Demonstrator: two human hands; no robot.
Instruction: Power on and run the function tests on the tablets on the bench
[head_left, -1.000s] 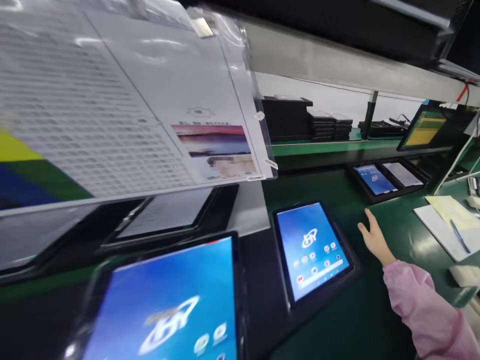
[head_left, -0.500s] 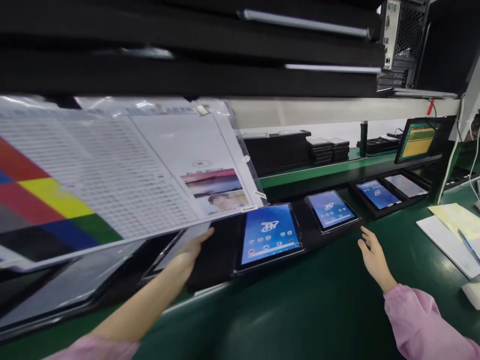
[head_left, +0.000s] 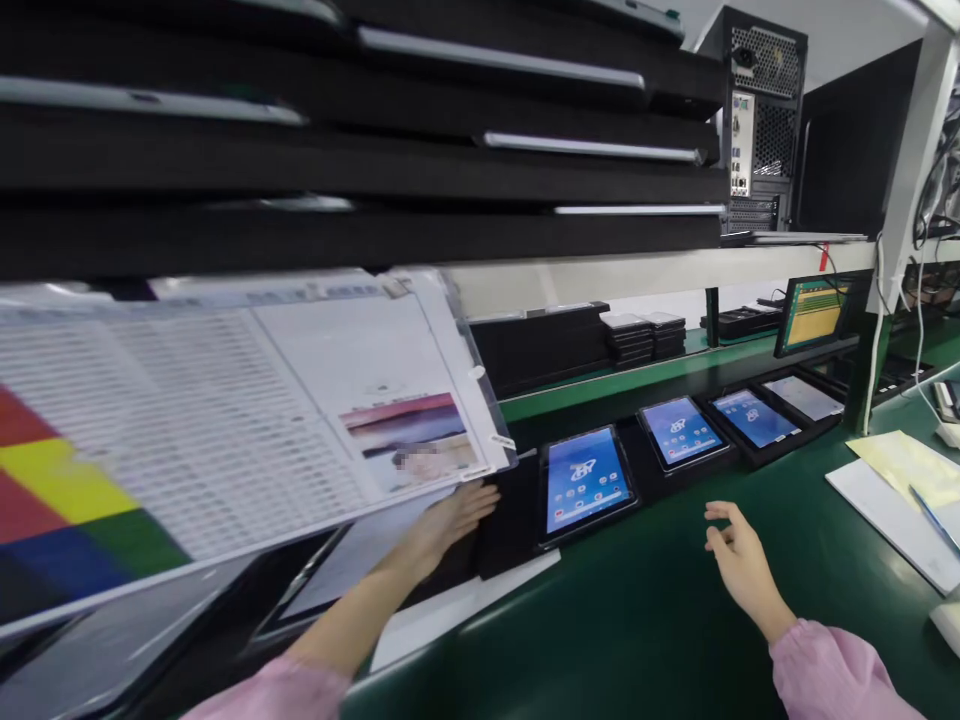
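Note:
My left hand (head_left: 457,515) lies with its fingers stretched out by the left end of a black foam tray (head_left: 511,525), under the lower edge of a hanging printed sheet (head_left: 300,420). Whether the fingertips press on the tray I cannot tell. On the tray sit two tablets with lit blue screens, a nearer tablet (head_left: 587,480) and a farther tablet (head_left: 681,432). My right hand (head_left: 739,565) hovers over the green table in front of them, fingers loosely bent and apart, holding nothing. A third lit tablet (head_left: 754,418) rests in another tray beyond.
Dark-screened tablets (head_left: 352,560) lie at the left, partly behind the sheet. White paper (head_left: 450,610) shows under the tray. Loaded black trays (head_left: 412,170) are stacked on the shelf above. A notepad with a pen (head_left: 900,510) lies at the right, below a small monitor (head_left: 814,312).
The black tray with two lit tablets has slid right, up against the farther tray, and my left hand has moved right too. More white paper shows. The view has tilted upward.

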